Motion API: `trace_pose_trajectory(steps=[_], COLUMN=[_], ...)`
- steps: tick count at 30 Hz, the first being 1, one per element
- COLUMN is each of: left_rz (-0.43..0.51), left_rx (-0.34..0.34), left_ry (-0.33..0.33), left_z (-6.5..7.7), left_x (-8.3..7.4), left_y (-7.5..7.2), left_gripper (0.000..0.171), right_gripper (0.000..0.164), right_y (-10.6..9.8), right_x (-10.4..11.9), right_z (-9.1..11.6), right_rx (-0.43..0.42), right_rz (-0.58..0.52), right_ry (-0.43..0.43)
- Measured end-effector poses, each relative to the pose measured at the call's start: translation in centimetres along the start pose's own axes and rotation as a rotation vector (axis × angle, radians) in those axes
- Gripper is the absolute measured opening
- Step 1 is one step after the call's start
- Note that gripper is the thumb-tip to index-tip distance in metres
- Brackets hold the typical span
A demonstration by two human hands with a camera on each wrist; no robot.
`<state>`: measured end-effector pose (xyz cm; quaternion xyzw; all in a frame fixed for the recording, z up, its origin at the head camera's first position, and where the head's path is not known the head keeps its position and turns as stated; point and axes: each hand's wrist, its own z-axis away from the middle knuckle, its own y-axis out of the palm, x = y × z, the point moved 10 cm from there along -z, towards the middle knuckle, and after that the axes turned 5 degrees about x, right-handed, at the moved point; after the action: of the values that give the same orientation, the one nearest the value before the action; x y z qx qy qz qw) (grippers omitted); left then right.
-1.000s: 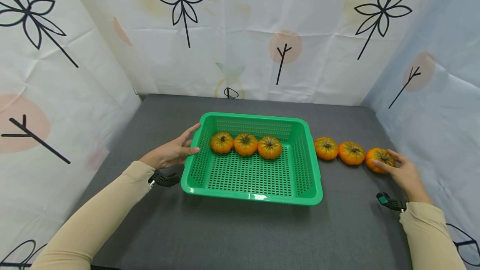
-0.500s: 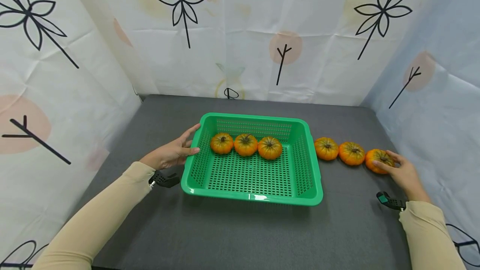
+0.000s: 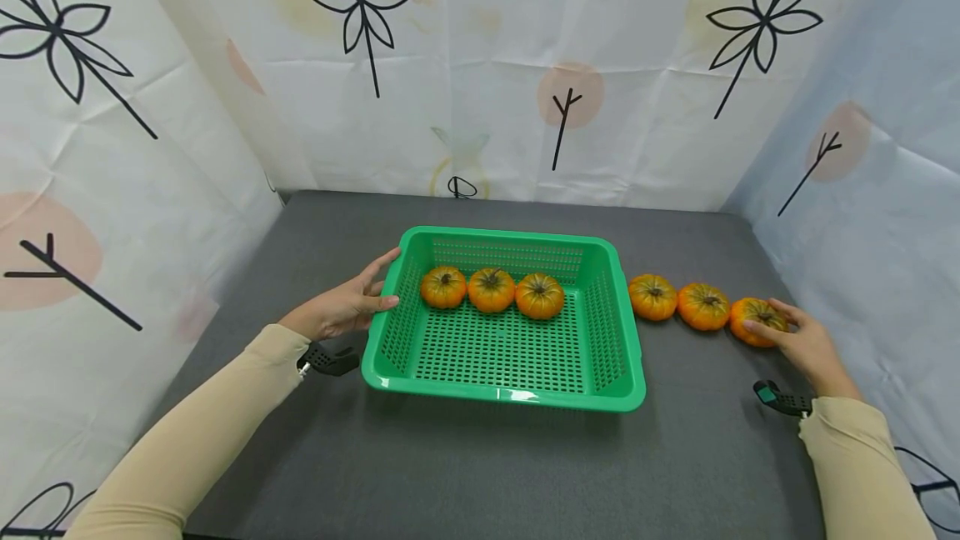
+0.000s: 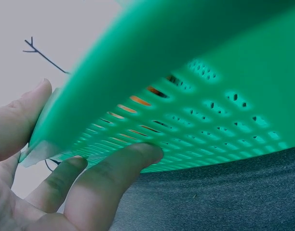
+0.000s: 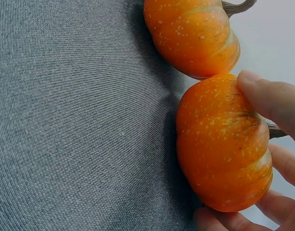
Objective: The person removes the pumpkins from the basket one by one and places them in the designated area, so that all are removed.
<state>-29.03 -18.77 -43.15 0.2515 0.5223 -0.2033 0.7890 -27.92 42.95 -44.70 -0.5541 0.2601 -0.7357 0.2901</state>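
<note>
In the head view, a green plastic basket [image 3: 502, 348] with slotted walls sits mid-table, three small orange pumpkins [image 3: 491, 289] in a row inside it. My left hand [image 3: 345, 302] grips its left side; the left wrist view shows the thumb [image 4: 22, 118] at the rim and fingertips [image 4: 142, 151] against the slotted outer wall. Right of the basket, three more pumpkins form a slanting row. My right hand [image 3: 813, 348] holds the outermost pumpkin [image 5: 224, 144], thumb on one side and fingers round the other. Its neighbour, the middle pumpkin [image 5: 195, 36], sits right up against it.
The grey cloth-covered table [image 3: 465, 473] extends in front of the basket and to its left. White patterned sheets [image 3: 637, 132] hang behind the table and along both sides. Nearest the basket's right wall lies the first pumpkin [image 3: 652, 297] of the outer row.
My right hand has nudged the outermost pumpkin very slightly left, toward its neighbour. The left hand and the basket stay in place.
</note>
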Motion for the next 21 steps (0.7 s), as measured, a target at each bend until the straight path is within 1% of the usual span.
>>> trace_pose_trajectory(steps=[11,21], left_rz=[-0.021,0.003], left_rx=[0.014,-0.007], left_ry=[0.008,-0.003], left_z=[-0.08,-0.02], left_x=[0.00,0.00], left_y=[0.13,0.14], left_gripper=[0.094,0.094], right_gripper=[0.088,0.088], right_y=[0.17,0.25], right_x=[-0.37,-0.15], right_z=[-0.04,0.12], right_rx=[0.027,0.028], right_rz=[-0.036,-0.031], right_ry=[0.006,0.002])
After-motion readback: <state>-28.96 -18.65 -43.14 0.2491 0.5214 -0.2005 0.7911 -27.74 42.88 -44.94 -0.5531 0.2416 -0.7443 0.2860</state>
